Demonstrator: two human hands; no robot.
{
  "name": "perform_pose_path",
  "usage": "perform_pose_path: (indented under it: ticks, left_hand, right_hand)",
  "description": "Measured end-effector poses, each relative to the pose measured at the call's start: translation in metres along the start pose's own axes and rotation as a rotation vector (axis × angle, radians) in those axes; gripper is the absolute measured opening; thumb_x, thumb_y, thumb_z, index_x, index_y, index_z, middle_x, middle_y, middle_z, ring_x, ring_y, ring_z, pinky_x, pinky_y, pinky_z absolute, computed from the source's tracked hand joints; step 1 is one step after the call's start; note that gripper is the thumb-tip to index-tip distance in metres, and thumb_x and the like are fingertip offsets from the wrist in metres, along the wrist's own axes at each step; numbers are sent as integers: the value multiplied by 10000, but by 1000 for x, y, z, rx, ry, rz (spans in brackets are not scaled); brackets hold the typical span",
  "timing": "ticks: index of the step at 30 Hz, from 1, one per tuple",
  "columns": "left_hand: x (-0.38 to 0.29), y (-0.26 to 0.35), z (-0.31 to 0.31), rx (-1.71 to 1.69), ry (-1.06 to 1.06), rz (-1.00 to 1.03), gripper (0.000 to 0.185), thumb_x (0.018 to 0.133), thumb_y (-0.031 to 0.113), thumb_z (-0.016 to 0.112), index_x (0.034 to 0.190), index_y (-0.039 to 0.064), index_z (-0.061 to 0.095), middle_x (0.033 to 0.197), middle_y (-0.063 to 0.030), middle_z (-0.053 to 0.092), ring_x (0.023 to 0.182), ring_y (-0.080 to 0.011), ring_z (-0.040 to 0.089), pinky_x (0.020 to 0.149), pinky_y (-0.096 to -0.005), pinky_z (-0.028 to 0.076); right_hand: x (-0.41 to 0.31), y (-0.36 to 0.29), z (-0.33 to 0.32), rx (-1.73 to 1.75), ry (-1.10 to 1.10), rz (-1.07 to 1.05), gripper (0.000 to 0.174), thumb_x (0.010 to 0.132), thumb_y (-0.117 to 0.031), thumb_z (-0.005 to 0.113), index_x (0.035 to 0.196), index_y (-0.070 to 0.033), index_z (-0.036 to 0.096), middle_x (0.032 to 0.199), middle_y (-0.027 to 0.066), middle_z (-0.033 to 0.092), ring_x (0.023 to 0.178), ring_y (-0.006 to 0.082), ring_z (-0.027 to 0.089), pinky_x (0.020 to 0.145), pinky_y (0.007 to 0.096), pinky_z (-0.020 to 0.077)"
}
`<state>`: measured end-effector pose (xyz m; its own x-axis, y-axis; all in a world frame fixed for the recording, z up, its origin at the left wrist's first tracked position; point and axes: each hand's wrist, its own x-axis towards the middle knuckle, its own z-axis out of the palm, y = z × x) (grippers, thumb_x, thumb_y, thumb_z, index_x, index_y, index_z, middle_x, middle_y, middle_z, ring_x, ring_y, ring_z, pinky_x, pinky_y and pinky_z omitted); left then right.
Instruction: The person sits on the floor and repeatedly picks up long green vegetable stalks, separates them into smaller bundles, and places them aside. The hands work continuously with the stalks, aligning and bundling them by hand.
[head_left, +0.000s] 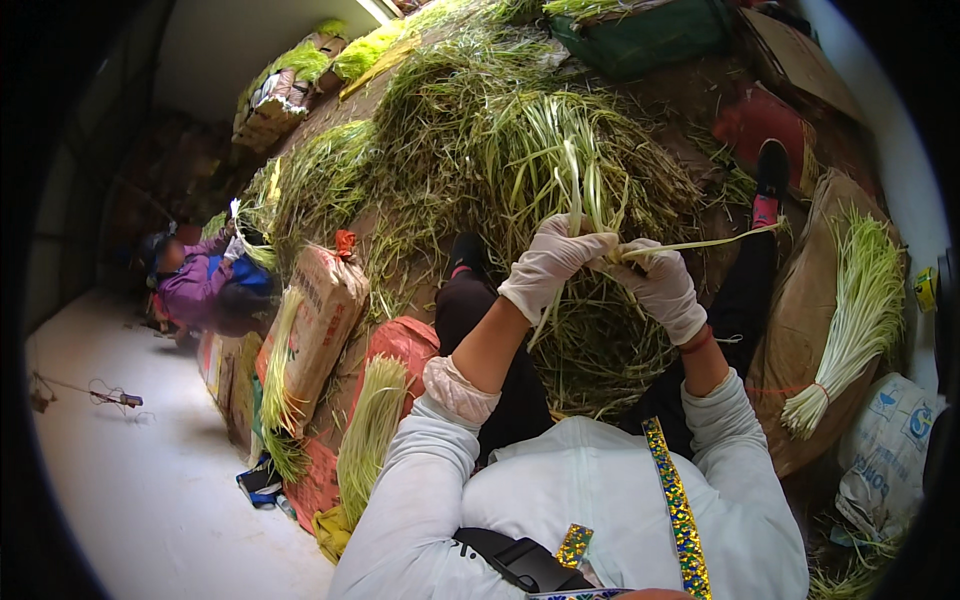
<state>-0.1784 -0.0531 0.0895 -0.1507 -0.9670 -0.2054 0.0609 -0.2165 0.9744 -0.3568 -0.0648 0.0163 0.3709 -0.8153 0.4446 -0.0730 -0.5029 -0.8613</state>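
Note:
My left hand (556, 259), in a thin white glove, grips a few pale green leafy stalks (574, 176) that point away from me. Close against it, my gloved right hand (664, 289) pinches a pale strand (705, 244) that trails out to the right. The fingertips of both hands nearly meet, and what lies between them is partly hidden. Beyond my hands rises a large heap of loose green and yellowed leaves (465, 112). More leaf scraps (600, 349) lie between my legs.
At right, a tied bundle of pale stalks (847, 322) lies on a brown sack (787, 315). Left of me are another bundle (371, 427), a red sack (412, 337) and a printed sack (326, 307). A person in purple (199, 285) sits farther left, holding stalks.

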Motion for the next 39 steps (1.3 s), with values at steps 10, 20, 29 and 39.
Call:
perform_pose_path:
  ticks: [10,20,29,39]
  left_hand:
    - [-6,-19,-15,-141,7,20,181,872,149,640,976,7,681,780,-23,660,650,-75,584,593,-205,457]
    - [-22,-11,-22,-132,68,145,143,865,110,643,956,8,684,767,-2,660,603,-53,554,567,-197,456]
    - [-31,9,-57,-201,261,265,126,854,119,651,926,28,698,834,-56,689,621,-89,604,550,-217,507]
    - [-28,-17,-22,-148,-72,65,234,888,236,626,976,28,689,783,-22,676,583,-67,593,586,-199,478]
  right_hand:
    - [5,0,22,876,104,546,159,821,-95,694,958,-26,651,702,-9,636,567,28,528,492,169,389]
    - [0,4,43,918,169,491,107,824,-88,676,910,-26,659,699,-4,643,548,40,529,492,174,395]
    - [-87,59,-6,-729,-767,886,297,735,-271,707,958,-78,680,888,209,647,865,340,621,783,390,488]
    - [24,-26,20,789,-50,460,267,850,-200,652,1056,-30,647,970,73,644,876,167,611,793,268,475]
